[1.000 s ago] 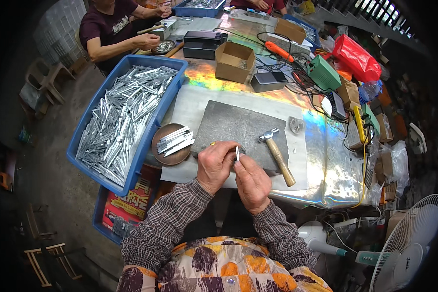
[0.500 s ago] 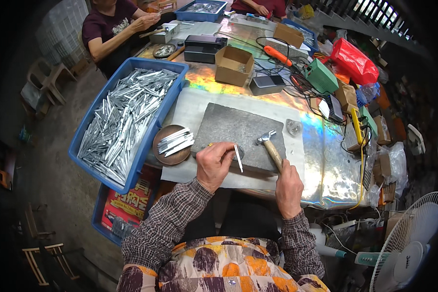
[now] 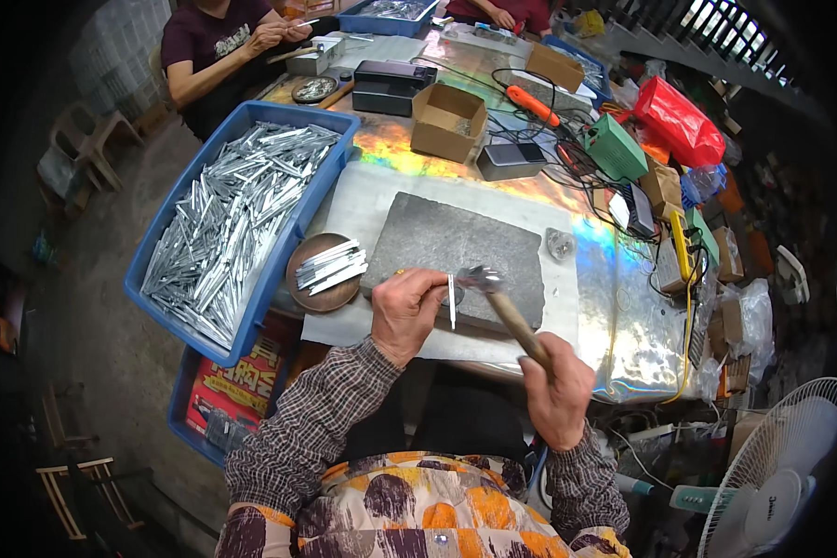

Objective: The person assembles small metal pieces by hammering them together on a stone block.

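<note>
R hand (image 3: 563, 391) nearest us: fingers wrapped round hammer (image 3: 519, 325) at butt end, prob. for leverage. L hand (image 3: 405, 316) at grey block's (image 3: 456, 244) near edge: fingers pinching metal strip (image 3: 452, 305), which overlaps that edge; side pinch likely keeps fingertips clear. Hammer head blurred over block; contact, we can't tell. Bowl (image 3: 327, 303) w/ more strips (image 3: 333, 267) just L of block, presumably for quick reach. Blue tub (image 3: 179, 325), heaped, farther L of block: bulk stock, we'd guess. Open carton (image 3: 435, 141) beyond block.

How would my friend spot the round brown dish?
Find the big blue bin heaped with silvery strips. Between it and the grey stone block sits the dish. Unlike those straight-sided neighbours, it's round and brown, with fewer strips.
</note>
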`<state>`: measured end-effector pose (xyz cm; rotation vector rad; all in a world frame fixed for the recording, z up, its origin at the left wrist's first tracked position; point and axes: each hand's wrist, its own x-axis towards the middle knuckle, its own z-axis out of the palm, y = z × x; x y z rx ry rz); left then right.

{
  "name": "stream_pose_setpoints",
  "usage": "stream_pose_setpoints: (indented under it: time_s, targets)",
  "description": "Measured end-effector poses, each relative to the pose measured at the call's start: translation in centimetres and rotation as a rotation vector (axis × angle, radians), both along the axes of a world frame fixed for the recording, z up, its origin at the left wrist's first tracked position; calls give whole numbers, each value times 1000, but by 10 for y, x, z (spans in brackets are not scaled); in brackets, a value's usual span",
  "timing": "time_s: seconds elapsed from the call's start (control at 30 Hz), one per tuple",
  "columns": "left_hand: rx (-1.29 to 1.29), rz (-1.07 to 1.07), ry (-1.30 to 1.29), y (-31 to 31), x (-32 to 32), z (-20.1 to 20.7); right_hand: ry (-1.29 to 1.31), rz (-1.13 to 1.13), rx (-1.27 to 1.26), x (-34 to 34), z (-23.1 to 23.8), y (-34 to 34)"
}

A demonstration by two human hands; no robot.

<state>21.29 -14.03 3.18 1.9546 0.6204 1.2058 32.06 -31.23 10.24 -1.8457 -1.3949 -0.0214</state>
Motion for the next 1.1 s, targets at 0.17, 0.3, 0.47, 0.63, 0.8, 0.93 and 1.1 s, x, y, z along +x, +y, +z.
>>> stream_pose_setpoints:
  time_s: [0.17,0.3,0.47,0.63,0.8,0.93,1.1]
  targets:
    - [-30,-24,-17,-1,0,3,-142,15,24,5,-5,5]
    - [-16,-4,36,1,-2,0,-54,-10,-47,3,-2,8]
    - [17,-19,4,1,-1,1,-92,28,-38,4,9,8]
    - [30,-11,-13,2,1,0,37,-23,269,-7,17,-14]
    - [35,-19,42,3,-2,-2,-140,48,-122,2,-9,3]
    - [48,-3,-14,2,-1,-1,47,-59,-17,-1,1,-5]
    - [-254,-94,-94,6,-1,11,3,-112,18,5,-19,-6]
